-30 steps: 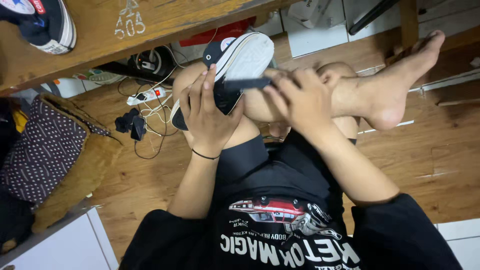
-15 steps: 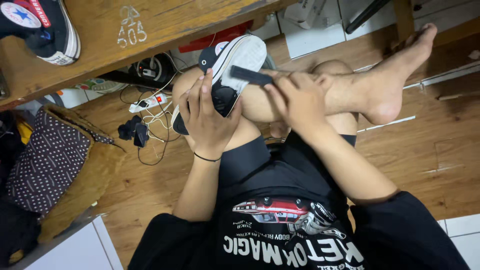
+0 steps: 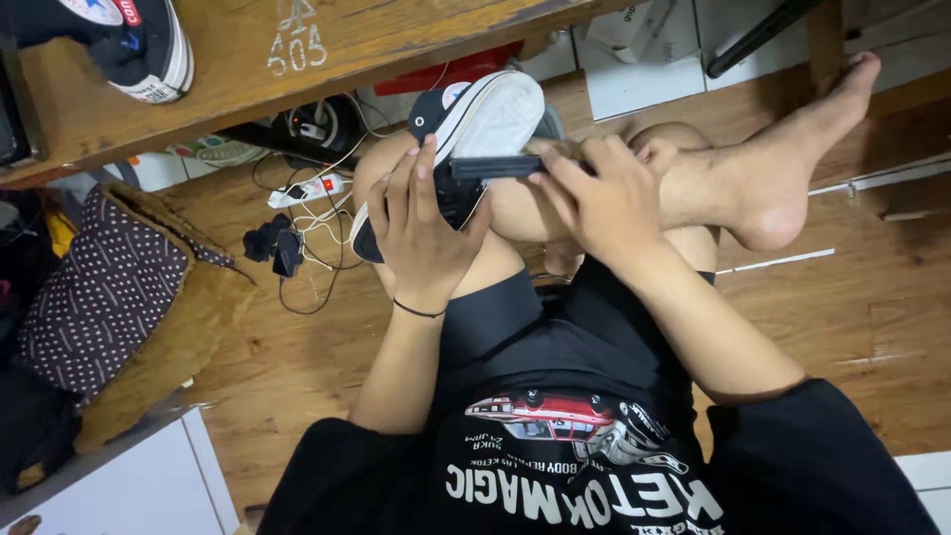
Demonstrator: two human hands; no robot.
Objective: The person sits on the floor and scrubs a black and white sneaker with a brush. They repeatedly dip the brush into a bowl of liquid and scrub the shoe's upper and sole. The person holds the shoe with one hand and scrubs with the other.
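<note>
wooden floor (image 3: 297, 367) below; left hand (image 3: 421, 228) still grips sneaker (image 3: 475, 129), right hand (image 3: 594, 193) brush (image 3: 495, 166), unmoved.

**One head-worn view, looking steeply down**

A single camera sits on the person's head, facing down over the black printed T-shirt (image 3: 584, 476) and close onto the lap. Its frame reaches the brown wooden plank floor (image 3: 852, 337) and the wooden desk edge (image 3: 327, 50) at top.
</note>
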